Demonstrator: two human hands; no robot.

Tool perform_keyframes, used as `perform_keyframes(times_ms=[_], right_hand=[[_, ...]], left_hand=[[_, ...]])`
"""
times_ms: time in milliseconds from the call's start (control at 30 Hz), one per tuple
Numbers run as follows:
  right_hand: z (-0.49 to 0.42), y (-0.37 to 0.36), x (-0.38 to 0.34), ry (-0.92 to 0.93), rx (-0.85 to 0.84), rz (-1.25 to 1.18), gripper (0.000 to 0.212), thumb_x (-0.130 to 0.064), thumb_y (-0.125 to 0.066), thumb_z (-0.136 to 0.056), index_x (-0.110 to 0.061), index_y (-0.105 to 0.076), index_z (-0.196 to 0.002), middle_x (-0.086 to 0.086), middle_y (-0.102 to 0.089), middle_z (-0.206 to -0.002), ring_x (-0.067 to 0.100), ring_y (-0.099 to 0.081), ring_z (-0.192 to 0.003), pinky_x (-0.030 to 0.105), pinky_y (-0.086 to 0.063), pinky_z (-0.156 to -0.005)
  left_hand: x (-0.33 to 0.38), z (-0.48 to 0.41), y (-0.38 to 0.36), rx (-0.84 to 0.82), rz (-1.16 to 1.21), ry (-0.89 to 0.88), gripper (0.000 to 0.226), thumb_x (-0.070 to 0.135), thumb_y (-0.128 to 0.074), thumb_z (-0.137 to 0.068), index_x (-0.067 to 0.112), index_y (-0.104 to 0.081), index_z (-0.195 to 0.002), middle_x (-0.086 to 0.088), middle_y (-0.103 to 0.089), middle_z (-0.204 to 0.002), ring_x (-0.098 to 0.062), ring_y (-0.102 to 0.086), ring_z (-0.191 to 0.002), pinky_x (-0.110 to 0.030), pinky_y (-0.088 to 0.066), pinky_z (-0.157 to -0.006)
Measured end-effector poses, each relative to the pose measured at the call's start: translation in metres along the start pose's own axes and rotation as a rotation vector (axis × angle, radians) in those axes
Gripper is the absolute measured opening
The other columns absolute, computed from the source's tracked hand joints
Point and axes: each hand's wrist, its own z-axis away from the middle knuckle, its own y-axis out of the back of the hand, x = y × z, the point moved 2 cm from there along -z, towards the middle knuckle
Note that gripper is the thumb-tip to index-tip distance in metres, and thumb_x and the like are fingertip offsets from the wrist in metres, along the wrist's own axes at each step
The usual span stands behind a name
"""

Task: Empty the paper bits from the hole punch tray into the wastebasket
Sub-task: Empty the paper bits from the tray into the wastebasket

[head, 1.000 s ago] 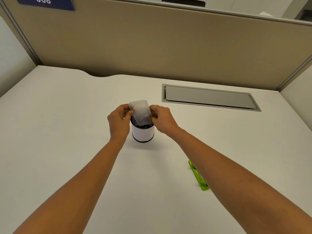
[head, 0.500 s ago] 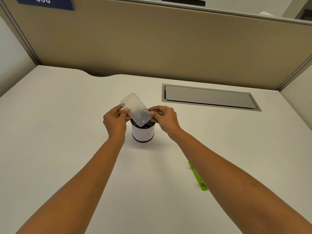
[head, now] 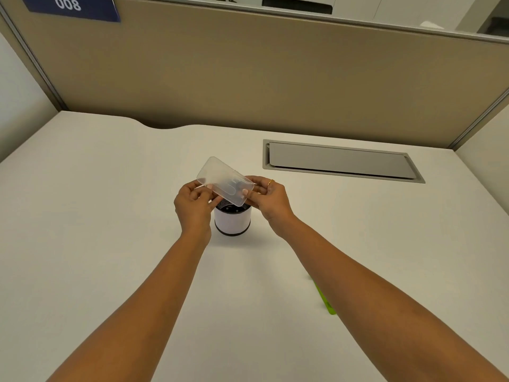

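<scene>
A clear, frosted plastic hole punch tray [head: 224, 181] is held tilted just above a small white wastebasket [head: 232, 223] with a dark mesh inside, standing mid-desk. My left hand [head: 194, 206] pinches the tray's near left edge. My right hand [head: 268, 198], with a ring on one finger, grips its lower right end. The tray's far end points up and to the left. No paper bits can be made out in the tray.
A green hole punch [head: 325, 300] lies on the white desk [head: 96, 216] to the right, partly hidden under my right forearm. A grey cable flap [head: 340, 161] is set into the desk at the back right. Beige partition walls enclose the desk.
The tray has swung from nearly upright over the wastebasket to a flatter tilt, its far end moving left and up. Both hands have risen slightly and kept their hold.
</scene>
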Motion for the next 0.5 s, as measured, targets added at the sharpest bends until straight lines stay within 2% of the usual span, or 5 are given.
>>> perform_keyframes(times_ms=[67, 167, 400, 500], right_hand=[[0.0007, 0.0015, -0.0005, 0.006, 0.008, -0.014, 0.035, 0.004, -0.062, -0.08, -0.003, -0.059, -0.115, 0.021, -0.065, -0.112, 0.024, -0.063, -0.093, 0.024, -0.057, -0.075], [0.0021, 0.0021, 0.0003, 0.009, 0.021, -0.038, 0.032, 0.004, -0.061, -0.081, -0.002, -0.059, -0.112, 0.024, -0.065, -0.111, 0.024, -0.063, -0.09, 0.02, -0.057, -0.069], [0.0045, 0.0028, 0.0008, 0.006, 0.032, -0.048, 0.032, 0.003, -0.061, -0.082, 0.001, -0.058, -0.114, 0.023, -0.065, -0.111, 0.024, -0.063, -0.09, 0.019, -0.057, -0.069], [0.0071, 0.004, 0.0006, 0.003, 0.038, -0.07, 0.029, -0.001, -0.059, -0.085, 0.003, -0.059, -0.113, 0.022, -0.066, -0.107, 0.024, -0.063, -0.087, 0.016, -0.057, -0.065]], left_hand=[[0.0003, 0.0028, -0.0011, -0.018, 0.008, 0.001, 0.018, 0.001, -0.054, -0.089, 0.004, -0.052, -0.107, -0.015, -0.061, -0.1, -0.027, -0.063, -0.091, -0.018, -0.059, -0.064], [0.0013, 0.0048, -0.0024, -0.012, 0.001, 0.0, 0.02, 0.002, -0.054, -0.089, 0.004, -0.053, -0.109, -0.014, -0.06, -0.102, -0.026, -0.062, -0.093, -0.017, -0.058, -0.064], [0.001, 0.005, -0.0036, 0.012, -0.005, 0.022, 0.011, 0.009, -0.051, -0.092, 0.005, -0.052, -0.102, -0.012, -0.06, -0.1, -0.015, -0.064, -0.076, -0.017, -0.058, -0.059], [0.0022, 0.0055, -0.0042, -0.002, 0.005, 0.03, 0.013, 0.013, -0.05, -0.093, 0.004, -0.052, -0.102, -0.011, -0.06, -0.095, -0.016, -0.064, -0.073, -0.018, -0.058, -0.057]])
